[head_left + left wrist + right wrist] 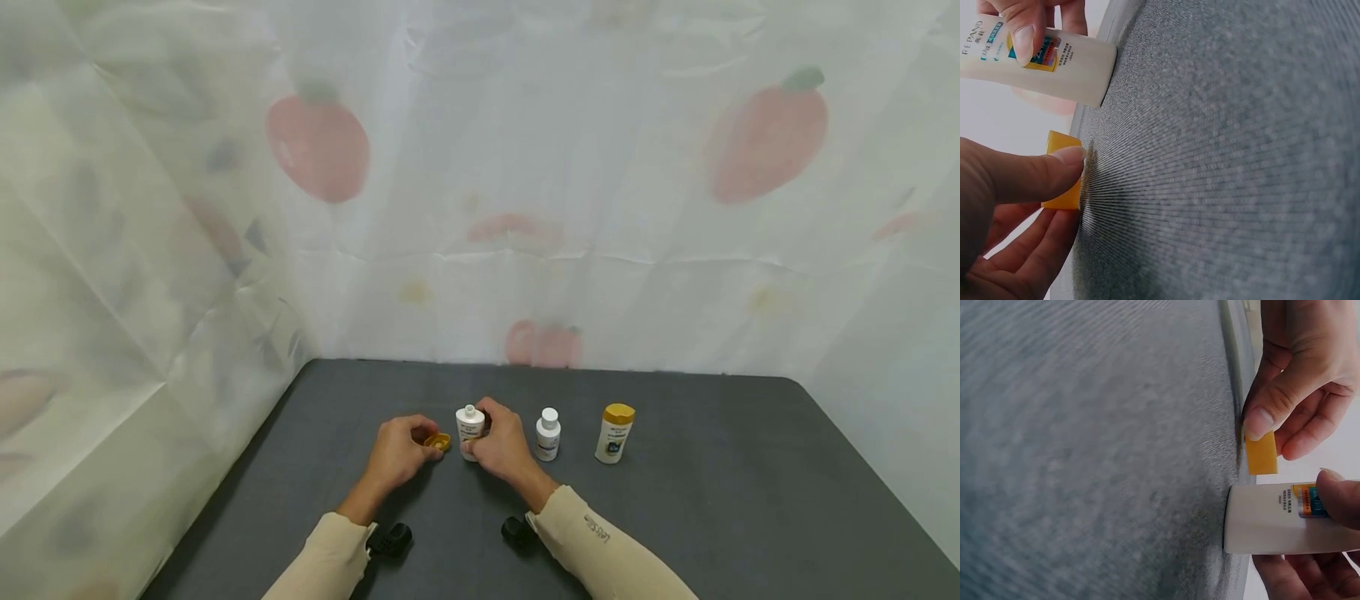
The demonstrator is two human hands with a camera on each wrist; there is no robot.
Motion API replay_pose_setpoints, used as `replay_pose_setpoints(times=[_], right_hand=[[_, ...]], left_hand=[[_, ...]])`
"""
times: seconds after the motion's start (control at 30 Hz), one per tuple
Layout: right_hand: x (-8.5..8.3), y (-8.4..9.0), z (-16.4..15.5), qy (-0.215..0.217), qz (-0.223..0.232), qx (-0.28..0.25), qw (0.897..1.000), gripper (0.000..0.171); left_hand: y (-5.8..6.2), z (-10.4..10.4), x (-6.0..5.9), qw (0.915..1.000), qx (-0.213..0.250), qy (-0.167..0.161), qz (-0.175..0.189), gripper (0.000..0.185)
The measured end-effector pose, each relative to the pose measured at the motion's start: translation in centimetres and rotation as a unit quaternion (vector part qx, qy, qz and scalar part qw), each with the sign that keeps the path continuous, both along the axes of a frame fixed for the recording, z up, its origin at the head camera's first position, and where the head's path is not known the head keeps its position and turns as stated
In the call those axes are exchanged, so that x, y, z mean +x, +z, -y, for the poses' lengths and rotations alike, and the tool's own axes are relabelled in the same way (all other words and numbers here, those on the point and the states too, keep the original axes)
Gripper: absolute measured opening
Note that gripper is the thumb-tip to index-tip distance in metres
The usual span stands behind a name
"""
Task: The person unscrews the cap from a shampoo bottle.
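Left hand (pixel 396 454) pinching yellow cap (pixel 438 442) low against grey surface (pixel 675 500); right hand (pixel 501 443) wrapped round open white bottle (pixel 470 427), steadying it upright, beside two capped bottles (pixel 548 434).

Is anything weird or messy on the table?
No spills or damage show. One oddity: the bottle gripped by the right hand has no cap. Its yellow cap is off, pinched by the left hand against the table. Another white bottle is also uncapped; the yellow-capped bottle stands closed.
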State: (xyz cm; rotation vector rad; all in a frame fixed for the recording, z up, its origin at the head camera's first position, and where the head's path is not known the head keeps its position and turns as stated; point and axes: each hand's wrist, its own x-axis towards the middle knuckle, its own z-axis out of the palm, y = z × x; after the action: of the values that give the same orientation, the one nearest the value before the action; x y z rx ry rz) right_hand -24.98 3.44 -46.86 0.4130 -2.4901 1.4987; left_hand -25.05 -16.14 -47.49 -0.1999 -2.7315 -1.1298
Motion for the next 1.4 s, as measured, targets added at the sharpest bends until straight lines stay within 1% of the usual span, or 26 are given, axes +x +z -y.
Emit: replay_pose_setpoints(times=[0.13,0.33,0.5,0.57,0.73,0.83,0.97,1.1,1.2,1.3,1.4], right_hand=[[0.0,0.0,0.0,0.0,0.008,0.002,1.0,0.038],[0.1,0.0,0.0,0.01,0.016,0.007,1.0,0.043],[0.3,0.1,-0.1,0.031,0.032,-0.014,0.999,0.052],[0.5,0.3,-0.1,0.039,0.038,-0.032,0.998,0.055],[1.1,1.1,-0.6,0.039,0.028,-0.059,0.997,0.056],[1.5,1.6,-1.2,0.031,0.018,-0.066,0.997,0.058],[2.2,2.0,-2.5,0.022,0.01,-0.08,0.996,0.06],[3.2,2.6,-3.7,0.029,0.011,-0.089,0.996,0.061],[4.2,3.4,-4.6,0.034,0.012,-0.095,0.995,0.061],[5.1,4.1,-5.5,0.034,0.006,-0.097,0.995,0.062],[5.8,4.6,-6.3,0.037,0.002,-0.099,0.994,0.062]], left_hand=[[0.0,0.0,0.1,0.9999,0.006,-0.001,0.014,0.029],[0.0,0.3,0.3,0.9998,0.007,-0.005,0.019,0.029],[0.0,0.5,0.5,0.9998,0.011,-0.016,0.011,0.032],[0.0,0.6,0.5,0.9997,0.012,-0.02,0.008,0.035],[0.3,0.7,0.8,0.9989,0.037,-0.027,0.014,0.045],[1.0,0.6,1.1,0.9985,0.044,-0.03,0.009,0.051],[2.1,0.5,1.5,0.9984,0.046,-0.031,0.0,0.055],[3.3,0.2,2.0,0.996,0.079,-0.041,0.0,0.057],[4.1,-0.4,2.6,0.9937,0.099,-0.052,-0.011,0.057],[5.0,-1.2,3.2,0.9913,0.109,-0.061,-0.04,0.055],[6.0,-1.9,3.8,0.9868,0.122,-0.073,-0.077,0.054]])
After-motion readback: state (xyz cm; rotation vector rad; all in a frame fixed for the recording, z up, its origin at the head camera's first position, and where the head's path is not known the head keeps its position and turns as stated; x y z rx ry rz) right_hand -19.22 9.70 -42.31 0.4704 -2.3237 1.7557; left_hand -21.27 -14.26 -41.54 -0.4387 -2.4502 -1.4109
